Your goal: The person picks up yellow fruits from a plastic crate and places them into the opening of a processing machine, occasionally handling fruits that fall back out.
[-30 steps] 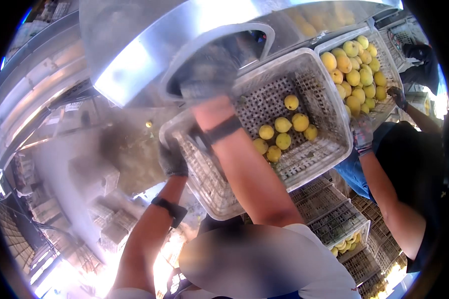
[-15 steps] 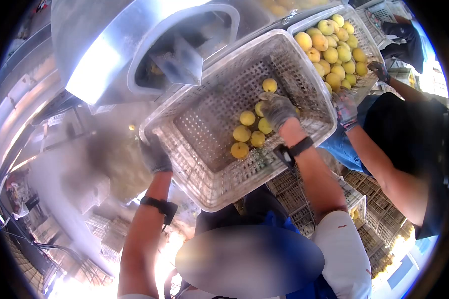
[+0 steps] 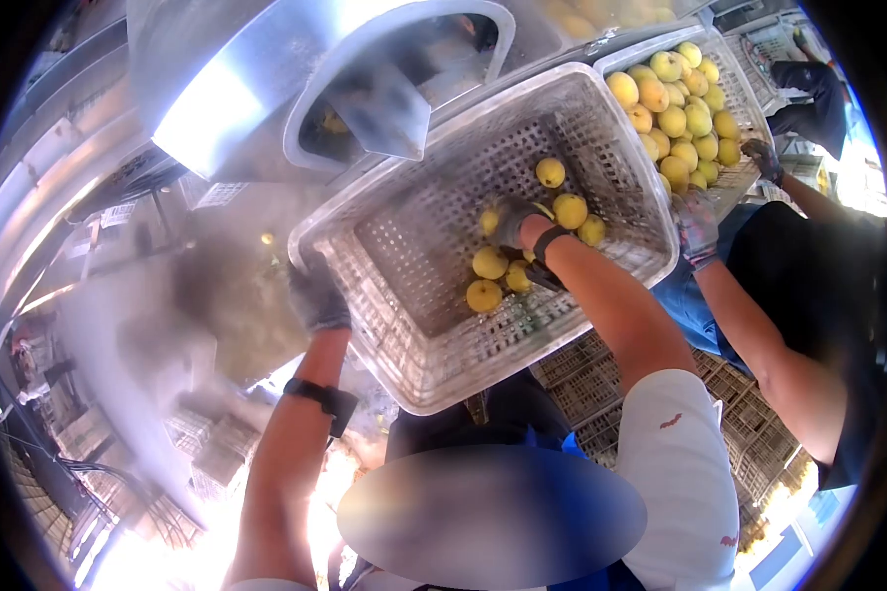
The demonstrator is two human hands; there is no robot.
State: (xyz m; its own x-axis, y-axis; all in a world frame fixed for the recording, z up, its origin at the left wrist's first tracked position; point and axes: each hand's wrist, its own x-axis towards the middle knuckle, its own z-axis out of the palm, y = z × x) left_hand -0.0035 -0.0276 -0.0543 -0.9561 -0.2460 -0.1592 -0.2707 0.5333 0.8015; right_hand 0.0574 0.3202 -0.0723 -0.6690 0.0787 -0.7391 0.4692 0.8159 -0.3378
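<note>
A pale, dirty plastic crate (image 3: 419, 379) with perforated walls sits tilted in front of me, holding several round yellow fruits (image 3: 570, 210). My left hand (image 3: 318, 298), in a dark grey glove, is closed over the crate's left rim. Inside the crate, my right hand (image 3: 513, 221), also gloved, reaches down among the fruits. One yellow fruit (image 3: 489, 222) shows just left of its fingers, and others lie below and to the right. The right fingertips are hidden, so I cannot make out whether they grip a fruit.
A metal chute (image 3: 379, 108) opens beyond the crate. At upper right, a second crate (image 3: 749, 94) is heaped with yellow fruits, beside a co-worker's gloved hands (image 3: 698, 225). Stacked crates (image 3: 591, 389) stand below on the right. Another person's dark clothing shows farther right.
My right hand has moved left and deeper into the crate, and some fruits now show to its right. My left hand stays on the rim. The whole view has shifted slightly.
</note>
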